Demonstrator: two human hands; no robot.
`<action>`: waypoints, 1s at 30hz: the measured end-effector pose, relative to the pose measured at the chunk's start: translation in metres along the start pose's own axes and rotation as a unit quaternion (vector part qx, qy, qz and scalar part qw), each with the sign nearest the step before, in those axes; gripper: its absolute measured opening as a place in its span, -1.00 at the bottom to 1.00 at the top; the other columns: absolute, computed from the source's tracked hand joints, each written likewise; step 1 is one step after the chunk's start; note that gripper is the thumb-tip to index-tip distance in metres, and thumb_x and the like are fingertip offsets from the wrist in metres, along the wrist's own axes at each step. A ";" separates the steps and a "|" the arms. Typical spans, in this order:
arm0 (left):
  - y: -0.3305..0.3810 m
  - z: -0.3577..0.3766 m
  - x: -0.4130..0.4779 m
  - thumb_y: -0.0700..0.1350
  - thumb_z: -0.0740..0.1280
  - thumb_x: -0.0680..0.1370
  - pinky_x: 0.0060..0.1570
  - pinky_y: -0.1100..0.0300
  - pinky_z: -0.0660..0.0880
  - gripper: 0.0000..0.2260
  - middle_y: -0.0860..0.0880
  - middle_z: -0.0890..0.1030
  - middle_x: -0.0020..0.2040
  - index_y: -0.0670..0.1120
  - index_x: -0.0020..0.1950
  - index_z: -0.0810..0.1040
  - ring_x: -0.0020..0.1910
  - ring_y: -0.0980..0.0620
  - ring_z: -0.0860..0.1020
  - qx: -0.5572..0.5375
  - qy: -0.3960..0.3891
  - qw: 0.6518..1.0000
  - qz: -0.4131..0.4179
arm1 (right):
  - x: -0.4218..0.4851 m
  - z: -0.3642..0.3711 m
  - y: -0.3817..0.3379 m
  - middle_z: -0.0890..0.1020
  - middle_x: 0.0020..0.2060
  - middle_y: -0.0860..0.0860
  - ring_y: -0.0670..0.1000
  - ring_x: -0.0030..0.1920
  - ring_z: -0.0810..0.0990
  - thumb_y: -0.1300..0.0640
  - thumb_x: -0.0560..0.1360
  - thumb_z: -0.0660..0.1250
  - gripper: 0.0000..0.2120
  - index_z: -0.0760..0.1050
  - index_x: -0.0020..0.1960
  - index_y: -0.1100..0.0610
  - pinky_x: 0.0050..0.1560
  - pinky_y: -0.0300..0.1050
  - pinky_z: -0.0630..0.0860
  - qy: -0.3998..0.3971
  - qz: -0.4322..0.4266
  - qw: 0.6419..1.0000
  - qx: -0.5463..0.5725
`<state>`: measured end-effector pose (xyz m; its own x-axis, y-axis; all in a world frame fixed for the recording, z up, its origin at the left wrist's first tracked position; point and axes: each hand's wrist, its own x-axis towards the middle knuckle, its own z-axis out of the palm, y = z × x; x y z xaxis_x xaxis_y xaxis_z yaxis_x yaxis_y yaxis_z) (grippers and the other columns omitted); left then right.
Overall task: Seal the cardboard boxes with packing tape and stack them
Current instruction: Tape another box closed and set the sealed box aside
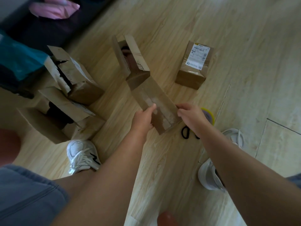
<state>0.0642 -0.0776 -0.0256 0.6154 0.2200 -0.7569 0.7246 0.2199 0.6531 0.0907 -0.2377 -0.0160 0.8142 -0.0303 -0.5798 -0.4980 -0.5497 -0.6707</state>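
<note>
A narrow brown cardboard box [154, 100] with old tape along its top is between my hands above the wooden floor. My left hand [144, 118] grips its near left edge, thumb lying on top. My right hand [190, 115] holds its near right corner with curled fingers. Behind it stands an open box [130, 54] with raised flaps. A sealed box with a white shipping label [194, 64] sits at the right. Two torn open boxes [71, 74] [61, 115] stand at the left. A yellow-rimmed tape roll [209, 115] and black scissors [185, 132] lie partly hidden under my right wrist.
My white sneakers [81, 155] [210, 175] are planted on the floor close to the boxes. A dark piece of furniture [40, 30] with pink cloth and a teal bag [17, 61] lines the left back. Bare wooden floor [244, 38] stretches to the right.
</note>
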 end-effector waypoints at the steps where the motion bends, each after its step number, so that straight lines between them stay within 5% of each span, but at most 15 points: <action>1: -0.002 -0.005 -0.002 0.13 0.43 0.51 0.20 -0.03 0.55 -0.58 0.02 0.59 0.07 -0.06 0.27 0.49 0.13 -0.04 0.56 -0.008 0.011 1.000 -0.011 | -0.009 0.002 0.000 0.68 0.01 -0.08 -0.08 0.00 0.60 0.21 0.52 0.27 -0.66 0.63 0.21 -0.01 -0.02 -0.17 0.50 -0.006 -0.016 1.000 0.001; 4: -0.008 -0.020 -0.011 0.26 0.56 0.30 0.18 -0.14 0.54 -0.12 -0.06 0.52 0.25 -0.08 0.44 0.25 0.18 -0.12 0.53 -0.039 0.054 0.997 -0.046 | -0.038 0.010 -0.005 0.61 -0.05 -0.16 -0.16 -0.11 0.55 0.25 0.51 0.32 -0.67 0.63 0.17 -0.06 -0.23 -0.42 0.41 -0.069 -0.060 0.996 -0.020; 5: -0.009 -0.025 -0.014 0.25 0.58 0.27 0.20 -0.15 0.53 -0.06 -0.07 0.52 0.25 -0.08 0.46 0.21 0.17 -0.12 0.53 -0.045 0.067 0.996 -0.048 | -0.046 0.014 -0.007 0.57 -0.02 -0.20 -0.18 -0.07 0.54 0.26 0.51 0.32 -0.65 0.63 0.19 -0.06 -0.17 -0.44 0.41 -0.094 -0.081 0.991 -0.041; 8: -0.014 -0.040 -0.017 0.12 0.58 0.34 0.02 0.00 0.58 -0.24 -0.05 0.57 0.13 -0.13 0.39 0.31 0.03 -0.04 0.57 -0.062 0.090 0.993 -0.041 | -0.059 0.025 -0.012 0.55 0.13 -0.22 -0.18 0.20 0.51 0.30 0.48 0.31 -0.61 0.66 0.20 -0.05 0.17 -0.37 0.36 -0.145 -0.146 0.975 -0.087; 11: -0.012 -0.055 -0.021 0.08 0.55 0.36 -0.29 0.16 0.48 -0.38 -0.09 0.62 0.09 -0.14 0.31 0.46 -0.10 -0.02 0.59 -0.047 0.079 0.994 -0.052 | -0.065 0.030 -0.014 0.61 0.08 -0.22 -0.21 0.15 0.54 0.30 0.49 0.31 -0.67 0.70 0.11 -0.02 0.08 -0.44 0.37 -0.135 -0.143 0.979 -0.061; 13: -0.010 -0.065 -0.026 0.09 0.54 0.35 -0.21 0.08 0.50 -0.38 -0.09 0.60 0.11 -0.13 0.33 0.47 -0.06 -0.06 0.56 -0.051 0.057 0.996 -0.043 | -0.063 0.029 -0.010 0.65 0.11 -0.11 -0.11 0.08 0.58 0.26 0.53 0.31 -0.69 0.66 0.18 0.01 0.05 -0.26 0.45 -0.044 -0.125 0.991 -0.030; 15: -0.007 -0.076 -0.029 0.06 0.51 0.40 -0.08 0.00 0.52 -0.41 -0.06 0.57 0.11 -0.10 0.36 0.46 0.01 -0.08 0.54 -0.053 0.030 0.998 -0.020 | -0.057 0.024 -0.007 0.57 0.28 -0.04 -0.03 0.23 0.53 0.19 0.56 0.33 -0.61 0.52 0.38 0.00 0.12 -0.14 0.43 0.019 -0.100 0.995 -0.021; 17: -0.006 -0.085 -0.033 -0.01 0.48 0.45 -0.10 0.03 0.53 -0.53 -0.04 0.58 0.08 -0.07 0.32 0.50 0.00 -0.06 0.55 -0.054 -0.012 0.998 -0.001 | -0.055 0.017 -0.007 0.47 0.35 -0.10 -0.03 0.35 0.47 0.06 0.58 0.37 -0.48 0.34 0.52 -0.02 0.25 -0.11 0.41 -0.031 -0.058 0.998 -0.002; 21: -0.007 -0.087 -0.039 -0.09 0.42 0.48 -0.32 0.14 0.51 -0.76 0.01 0.56 -0.12 -0.04 0.14 0.56 -0.19 0.02 0.53 -0.073 -0.080 0.994 0.019 | -0.059 0.007 -0.007 0.60 0.14 -0.20 -0.10 0.12 0.61 0.02 0.56 0.40 -0.55 0.36 0.40 -0.15 0.25 0.00 0.52 -0.164 -0.008 0.983 0.081; 26: -0.017 -0.080 -0.032 -0.10 0.43 0.50 0.09 -0.06 0.57 -0.75 -0.02 0.61 0.16 -0.04 0.17 0.60 0.17 -0.05 0.54 -0.066 -0.050 0.997 0.011 | -0.050 0.005 0.005 0.63 0.19 -0.13 -0.04 0.14 0.65 0.19 0.51 0.46 -0.41 0.39 0.47 -0.10 0.28 0.09 0.55 -0.142 -0.018 0.984 0.108; 30: -0.025 -0.073 -0.024 -0.07 0.45 0.52 -0.03 0.04 0.63 -0.76 -0.06 0.63 0.14 -0.11 0.14 0.61 0.15 -0.06 0.58 -0.028 0.008 0.999 0.020 | -0.043 0.009 0.004 0.60 0.21 -0.09 -0.08 0.08 0.63 0.22 0.53 0.43 -0.41 0.38 0.49 -0.07 0.09 -0.12 0.58 -0.111 -0.015 0.988 0.106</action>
<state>0.0087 -0.0192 -0.0215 0.6372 0.2454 -0.7306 0.6817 0.2627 0.6828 0.0510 -0.2306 0.0021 0.7566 0.1797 -0.6287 -0.5446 -0.3588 -0.7581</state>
